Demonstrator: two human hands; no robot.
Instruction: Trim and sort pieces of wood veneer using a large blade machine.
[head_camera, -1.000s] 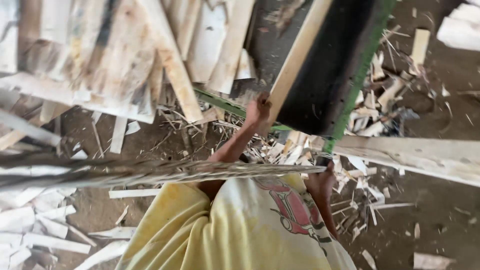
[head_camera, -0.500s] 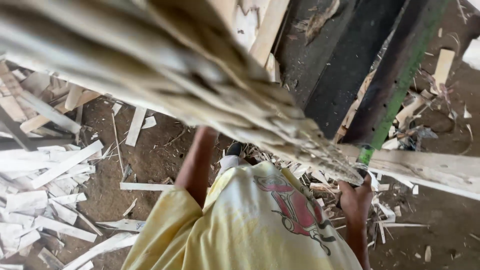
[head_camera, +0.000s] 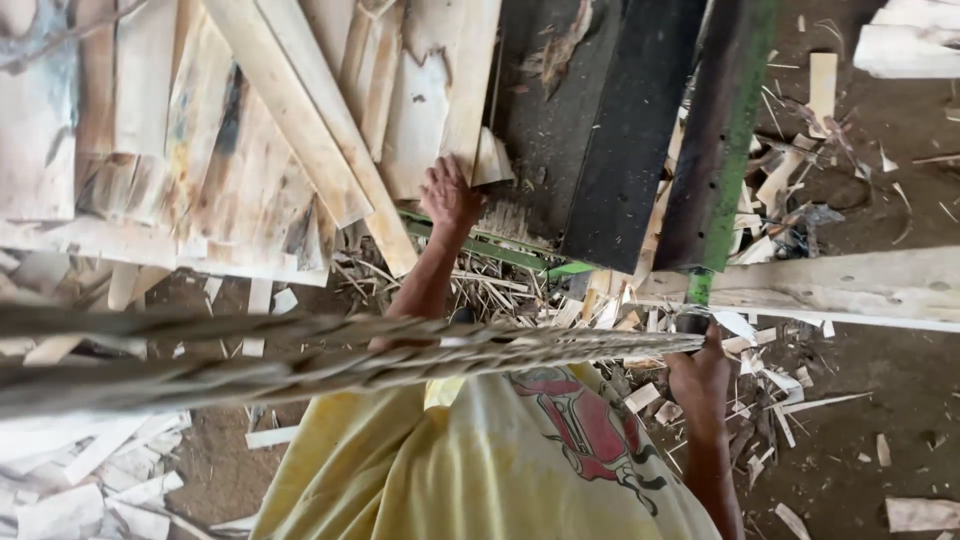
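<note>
While the left hand (head_camera: 450, 195) reaches up to the stacked veneer sheets (head_camera: 300, 130), its fingers (head_camera: 436, 176) rest spread on the lower edge of a pale sheet beside the dark machine bed (head_camera: 590, 130). Lower down, the right hand (head_camera: 700, 375) closes its fingers on the end of a long bundle of thin strips (head_camera: 330, 355), which runs crosswise over the yellow shirt (head_camera: 450, 470). Wood scraps (head_camera: 770, 400) litter the dirt floor (head_camera: 890, 400).
</note>
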